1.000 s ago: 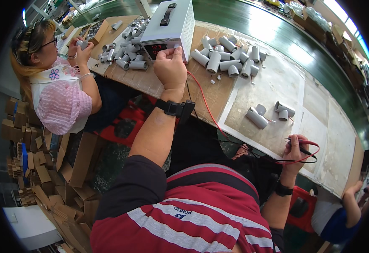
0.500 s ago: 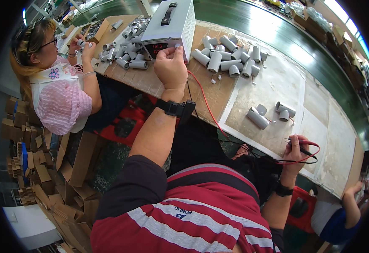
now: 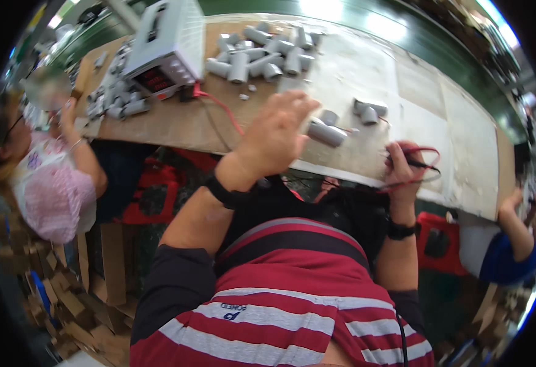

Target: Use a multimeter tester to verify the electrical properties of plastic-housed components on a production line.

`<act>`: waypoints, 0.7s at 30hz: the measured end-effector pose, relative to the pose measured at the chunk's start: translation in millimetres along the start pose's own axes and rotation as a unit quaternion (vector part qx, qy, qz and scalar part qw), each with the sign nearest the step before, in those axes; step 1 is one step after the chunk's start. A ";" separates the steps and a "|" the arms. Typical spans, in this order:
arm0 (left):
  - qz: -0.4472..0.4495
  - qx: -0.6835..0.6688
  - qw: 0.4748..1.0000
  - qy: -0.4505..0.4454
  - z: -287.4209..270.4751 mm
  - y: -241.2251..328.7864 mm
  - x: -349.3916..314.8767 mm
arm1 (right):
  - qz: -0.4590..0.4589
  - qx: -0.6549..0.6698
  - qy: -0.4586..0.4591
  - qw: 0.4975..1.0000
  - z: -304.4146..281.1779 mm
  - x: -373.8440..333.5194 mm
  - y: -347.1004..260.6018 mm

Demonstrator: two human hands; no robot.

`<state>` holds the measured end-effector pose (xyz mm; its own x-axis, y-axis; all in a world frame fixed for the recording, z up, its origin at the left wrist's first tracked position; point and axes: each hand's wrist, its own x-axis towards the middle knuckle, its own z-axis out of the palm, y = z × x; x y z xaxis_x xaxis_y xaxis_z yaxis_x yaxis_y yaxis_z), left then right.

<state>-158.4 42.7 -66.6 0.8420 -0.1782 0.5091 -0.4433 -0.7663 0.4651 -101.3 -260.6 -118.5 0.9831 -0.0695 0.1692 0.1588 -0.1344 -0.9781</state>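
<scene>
Co-worker on the left: a person in a pink top (image 3: 53, 196) sits at the near edge of the table, one hand raised by the face.
Small parts: a cluster of short grey cylinders (image 3: 118, 104) lies on the table (image 3: 176, 125) just left of the meter box.
Meter box: a white box with a red number display (image 3: 161, 46) stands tilted at the far left part of the table; a red wire (image 3: 222, 107) runs from its front toward the person.
Far pile: more grey cylinders (image 3: 262, 52) lie heaped beyond the left hand, right of the box.
Left hand: the left hand (image 3: 277, 134) hovers over the table edge, fingers spread wide and slightly curled, holding nothing; a black watch (image 3: 228, 192) sits on the wrist.
Nearest cylinder: one grey cylinder (image 3: 328, 131) lies on its side just right of the left fingertips, close to them; I cannot tell whether they touch.
Pair beyond: two more cylinders (image 3: 369, 111) lie near it, farther from the person.
Right hand: the right hand (image 3: 405, 165) rests at the near table edge, closed around black and red test probes (image 3: 418, 162), with red wire looped about it.
Far right: another person's arm in a blue sleeve (image 3: 503, 257) reaches up to the table edge.
</scene>
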 end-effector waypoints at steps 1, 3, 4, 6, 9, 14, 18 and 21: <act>-0.018 0.018 0.999 -0.028 1.0 -1.6 1.1 | -0.001 -0.002 -0.005 1.000 2.1 1.2 1.1; -0.022 0.017 0.998 -0.063 2.2 -1.6 1.4 | 0.009 0.023 -0.010 1.000 8.6 0.9 -3.5; -0.044 0.021 0.995 -0.088 0.5 0.1 3.1 | 0.018 0.055 -0.008 0.998 12.5 0.8 -7.3; -0.055 0.019 0.992 -0.116 5.7 -0.8 10.8 | 0.037 0.095 0.001 0.995 9.4 -1.3 -8.2; -0.057 -0.070 0.981 -0.171 11.6 -3.4 22.7 | 0.051 0.141 -0.006 0.989 5.5 -2.1 -7.9; -0.091 -0.065 0.971 -0.213 23.7 4.7 29.5 | 0.025 0.068 -0.019 0.997 5.3 -0.4 -3.4; -0.054 -0.034 0.981 -0.181 34.9 5.7 27.7 | -0.005 -0.021 -0.030 0.999 8.7 5.6 -2.1; 0.085 -0.008 0.981 -0.172 33.7 2.7 36.2 | 0.000 -0.049 -0.034 0.998 9.1 4.0 -7.4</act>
<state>-118.7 13.3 -71.4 0.8086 -0.5022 0.3066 -0.5883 -0.6986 0.4072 -97.8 -250.9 -111.7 0.9876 -0.0036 0.1568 0.1517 -0.2316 -0.9609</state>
